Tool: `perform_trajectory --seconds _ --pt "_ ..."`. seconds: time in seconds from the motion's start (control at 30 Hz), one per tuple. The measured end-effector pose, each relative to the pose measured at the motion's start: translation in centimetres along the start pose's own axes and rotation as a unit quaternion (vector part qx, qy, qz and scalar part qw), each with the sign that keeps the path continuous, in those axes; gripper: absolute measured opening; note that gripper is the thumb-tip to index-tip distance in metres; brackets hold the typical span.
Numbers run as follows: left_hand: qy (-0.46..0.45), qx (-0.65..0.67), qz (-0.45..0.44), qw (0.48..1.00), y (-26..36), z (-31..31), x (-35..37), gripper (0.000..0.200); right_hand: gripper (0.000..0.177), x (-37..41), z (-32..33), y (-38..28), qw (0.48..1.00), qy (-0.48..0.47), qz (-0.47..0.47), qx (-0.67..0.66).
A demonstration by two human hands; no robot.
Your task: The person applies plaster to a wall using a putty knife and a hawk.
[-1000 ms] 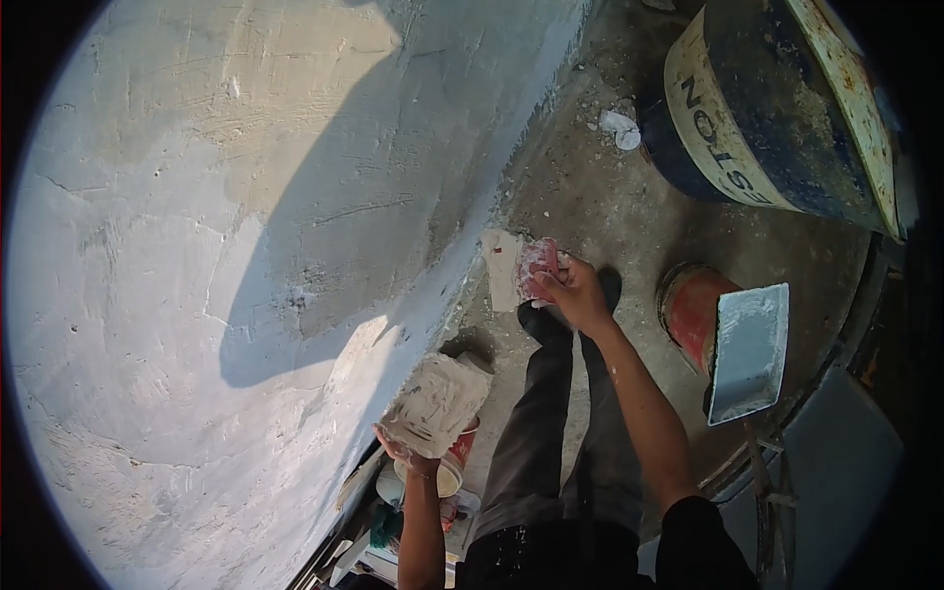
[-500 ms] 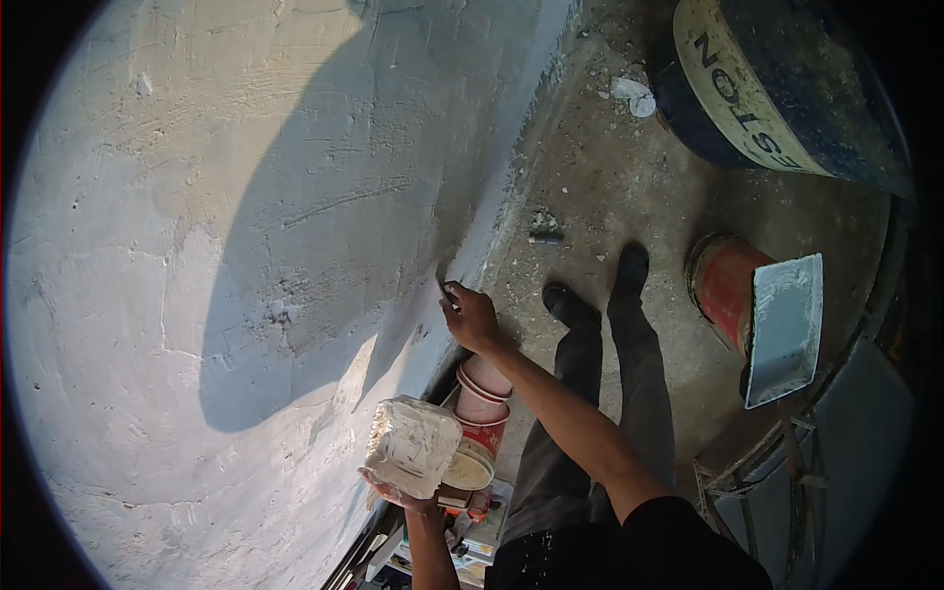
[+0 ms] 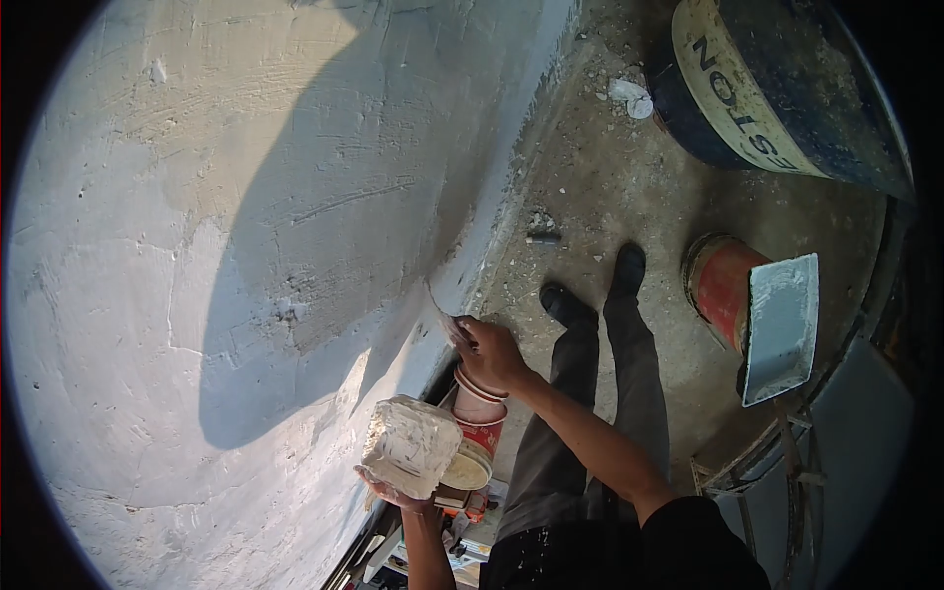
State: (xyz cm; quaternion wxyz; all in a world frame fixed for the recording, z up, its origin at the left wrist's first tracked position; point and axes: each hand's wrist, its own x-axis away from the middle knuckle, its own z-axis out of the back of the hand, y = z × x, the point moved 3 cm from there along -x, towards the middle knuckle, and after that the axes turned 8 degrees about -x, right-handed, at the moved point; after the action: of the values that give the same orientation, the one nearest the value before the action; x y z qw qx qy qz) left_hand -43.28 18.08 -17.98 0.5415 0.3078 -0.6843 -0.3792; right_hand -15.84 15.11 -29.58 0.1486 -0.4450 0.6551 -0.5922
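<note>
My right hand (image 3: 495,352) is closed around a putty knife (image 3: 444,320), whose thin blade points up and left against the lower part of the plastered wall (image 3: 324,216). From below, my left hand (image 3: 395,492) supports a square plastic container (image 3: 413,444) smeared with whitish putty. Its fingers wrap under the near edge and are partly hidden. Between the container and my right forearm stand stacked red and pink buckets (image 3: 480,408) at the foot of the wall.
A dark drum (image 3: 777,88) with a pale lettered band stands at the upper right. Below it a white-coated tray (image 3: 783,329) rests by a red bucket (image 3: 721,285). A metal frame (image 3: 777,482) leans at lower right. Debris (image 3: 631,98) lies on the floor.
My right hand with the putty knife has moved down and slightly right, toward the buckets, and more of the blade shows. My left hand and the container have barely moved.
</note>
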Motion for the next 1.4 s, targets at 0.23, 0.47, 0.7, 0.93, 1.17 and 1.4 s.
perform_trajectory --seconds 0.23,0.47,0.7,0.93,1.17,1.4 --pt "0.017 0.026 0.008 0.999 0.4 -2.2 -0.2 0.074 0.025 -2.7 5.5 10.2 0.949 0.217 -0.113 -0.2" --pt "0.015 0.023 0.025 0.999 0.0 -1.6 -0.1 0.075 0.022 -8.4 2.6 13.4 0.907 0.227 -0.107 -0.339" --pt "0.011 0.038 0.03 0.999 0.1 -2.0 -0.2 0.075 0.014 -7.3 1.0 8.1 0.904 0.167 -0.114 -0.377" --pt "0.0 0.0 0.0 1.0 0.2 -1.0 -0.1 0.075 0.007 -6.3 -0.4 2.1 0.922 0.119 -0.098 -0.356" --pt "0.009 0.059 0.027 0.998 0.1 -3.3 0.2 0.077 0.009 -4.4 -2.8 -1.6 0.949 0.038 -0.046 -0.309" --pt "0.022 0.036 0.043 0.998 -0.1 -1.9 0.8 0.079 0.01 -1.8 -3.3 -6.2 0.977 -0.029 -0.016 -0.212"
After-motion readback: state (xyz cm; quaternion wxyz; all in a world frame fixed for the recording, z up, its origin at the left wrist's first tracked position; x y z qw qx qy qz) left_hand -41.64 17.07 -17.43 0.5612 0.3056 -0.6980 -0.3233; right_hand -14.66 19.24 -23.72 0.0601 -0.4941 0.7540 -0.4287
